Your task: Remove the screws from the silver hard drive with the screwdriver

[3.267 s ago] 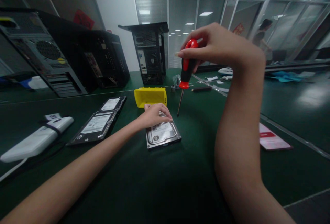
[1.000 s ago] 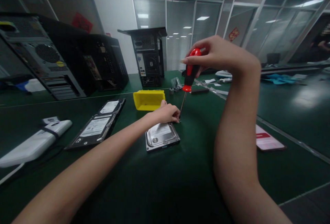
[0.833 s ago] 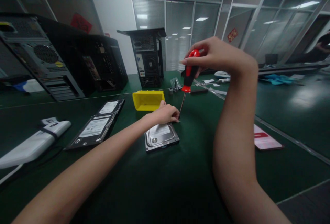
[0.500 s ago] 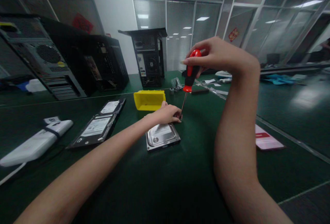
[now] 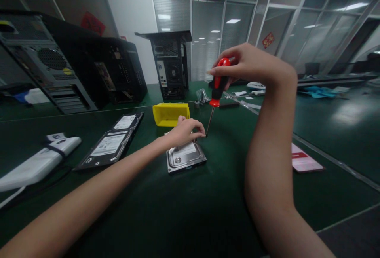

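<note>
My right hand (image 5: 230, 68) is wrapped round the red and black handle of a screwdriver (image 5: 219, 86), high over the table. Its thin shaft slants down, with the tip beside the fingertips of my left hand (image 5: 188, 130). Those fingers are closed in a pinch, and a tiny dark bit shows at the tip, too small to name. Under my left hand a silver hard drive (image 5: 186, 158) lies flat, its far part and some of its label covered by the hand. Just behind stands a yellow plastic bin (image 5: 170, 114), tipped with its opening facing me.
Two more hard drives (image 5: 108, 144) and a white power strip (image 5: 41, 159) lie at left. Computer cases (image 5: 170, 66) stand along the back. A pink card (image 5: 305, 160) lies at right, behind my right forearm. Small tools and clear plastic (image 5: 202, 95) lie farther back.
My left fingers have drawn slightly back to the left from the screwdriver shaft, so more of its tip shows. My right hand keeps its grip, nearly still. The view has shifted a little.
</note>
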Demonstrator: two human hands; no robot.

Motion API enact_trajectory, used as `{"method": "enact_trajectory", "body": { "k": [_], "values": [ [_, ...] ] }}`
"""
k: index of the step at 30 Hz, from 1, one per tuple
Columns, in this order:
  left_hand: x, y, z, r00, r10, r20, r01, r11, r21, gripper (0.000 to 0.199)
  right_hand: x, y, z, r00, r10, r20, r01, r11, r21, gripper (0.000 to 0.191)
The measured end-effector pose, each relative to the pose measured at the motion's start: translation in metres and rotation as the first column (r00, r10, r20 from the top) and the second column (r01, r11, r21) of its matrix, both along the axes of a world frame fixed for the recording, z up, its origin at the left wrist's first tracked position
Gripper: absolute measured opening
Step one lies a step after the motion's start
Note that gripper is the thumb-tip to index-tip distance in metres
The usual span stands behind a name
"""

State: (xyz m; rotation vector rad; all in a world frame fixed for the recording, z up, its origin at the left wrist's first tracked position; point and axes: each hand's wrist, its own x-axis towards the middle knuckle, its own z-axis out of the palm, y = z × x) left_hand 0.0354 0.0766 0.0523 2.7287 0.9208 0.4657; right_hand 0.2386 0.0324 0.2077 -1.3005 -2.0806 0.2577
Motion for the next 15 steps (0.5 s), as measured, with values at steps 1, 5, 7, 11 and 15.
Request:
{"method": "enact_trajectory", "body": {
  "k": [1,5,7,11,15],
  "values": [
    [-0.006,-0.005,0.000,0.999,0.031,0.028,-0.031,0.999,-0.015,0.017,0.000,0.000,0.000,1.000,0.004,0.007,-0.004,1.000,-0.007,0.029],
    [-0.025,-0.022,-0.007,0.991,0.106,0.085,-0.101,0.993,-0.064,0.017,-0.004,0.002,0.001,0.999,0.007,0.032,-0.007,1.000,-0.011,0.031],
    [-0.029,-0.024,-0.011,0.986,0.117,0.119,-0.107,0.990,-0.087,0.016,-0.007,0.001,0.001,0.999,0.006,0.049,-0.006,1.000,-0.009,0.030],
    [-0.029,-0.020,-0.016,0.973,0.149,0.174,-0.126,0.983,-0.136,0.016,-0.011,-0.001,0.002,0.997,0.029,0.075,-0.029,1.000,-0.005,0.028],
    [-0.025,-0.019,-0.017,0.965,0.178,0.195,-0.149,0.977,-0.151,0.016,-0.012,-0.002,0.002,0.996,0.033,0.084,-0.032,0.999,-0.008,0.029]
  ]
}}
